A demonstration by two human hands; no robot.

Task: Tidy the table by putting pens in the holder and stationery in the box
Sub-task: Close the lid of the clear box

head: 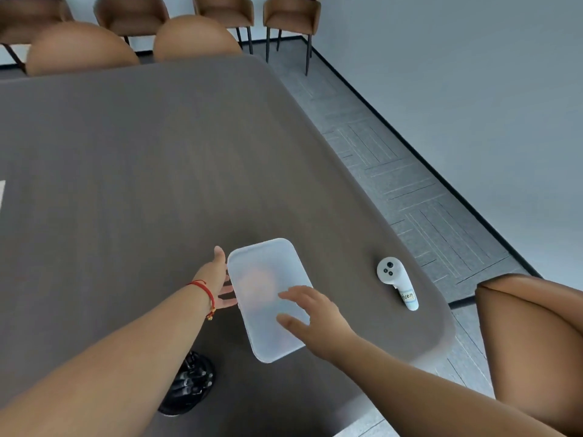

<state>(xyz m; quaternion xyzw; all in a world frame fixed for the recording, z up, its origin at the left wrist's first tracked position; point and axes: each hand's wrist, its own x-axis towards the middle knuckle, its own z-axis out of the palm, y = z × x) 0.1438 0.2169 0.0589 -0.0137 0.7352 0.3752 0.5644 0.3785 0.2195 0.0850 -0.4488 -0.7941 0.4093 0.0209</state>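
Both hands met the lidded box: left hand open against its side, right hand spread flat on top, neither gripping. Light, stiff, slick plastic; best held by the sides.

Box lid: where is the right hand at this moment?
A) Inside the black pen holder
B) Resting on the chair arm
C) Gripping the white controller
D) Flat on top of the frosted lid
D: the right hand lies with fingers spread on the frosted lid, while the white controller lies untouched farther right.
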